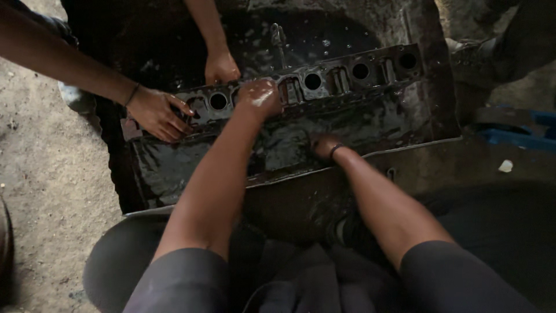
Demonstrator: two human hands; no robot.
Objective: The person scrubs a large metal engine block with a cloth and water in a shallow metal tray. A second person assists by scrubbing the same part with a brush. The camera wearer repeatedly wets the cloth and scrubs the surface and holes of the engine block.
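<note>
L hand fisted, scrubbing atop the cylinder head lying in the oily tray; R hand dipped in dark liquid, grip unclear. Mid-wash, prob; co-worker's hands steady it.

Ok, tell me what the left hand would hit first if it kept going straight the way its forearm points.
The left hand already rests on the long metal engine part. Straight beyond it, up and to the right, lies the dark wet tray floor, probably first, though depth is unclear.

Our left hand wet atop oily cylinder head at frame centre, our right hand in black tray, co-worker's hands upper left.
</note>
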